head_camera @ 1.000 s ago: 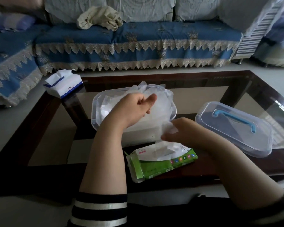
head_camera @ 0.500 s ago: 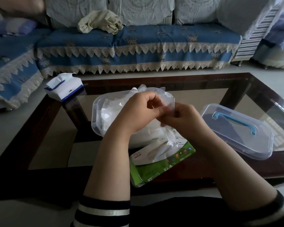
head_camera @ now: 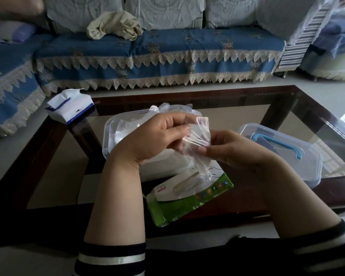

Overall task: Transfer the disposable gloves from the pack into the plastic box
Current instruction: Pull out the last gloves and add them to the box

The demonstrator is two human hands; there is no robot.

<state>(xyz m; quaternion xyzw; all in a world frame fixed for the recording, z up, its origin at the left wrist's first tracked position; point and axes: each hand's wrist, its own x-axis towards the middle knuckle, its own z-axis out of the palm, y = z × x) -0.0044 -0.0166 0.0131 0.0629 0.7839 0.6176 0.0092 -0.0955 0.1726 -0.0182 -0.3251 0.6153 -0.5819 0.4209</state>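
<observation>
A clear disposable glove [head_camera: 199, 134] is stretched between both hands above the table. My left hand [head_camera: 157, 138] pinches its upper left part, and my right hand [head_camera: 233, 150] pinches its lower right part; the glove's tail still trails down into the pack. The green and white glove pack [head_camera: 189, 198] lies on the table's near edge, below my hands. Behind my left hand stands the clear plastic box [head_camera: 112, 132], open, with several crumpled clear gloves [head_camera: 167, 108] in it.
The box's clear lid [head_camera: 287, 154] with a blue handle lies to the right on the glass table [head_camera: 287, 108]. A white and blue tissue pack [head_camera: 70, 106] sits at the table's far left corner. A blue sofa [head_camera: 147, 56] runs behind.
My right hand has risen from the pack, drawing a glove up with it. My left hand has come off the box and taken the glove's other end.
</observation>
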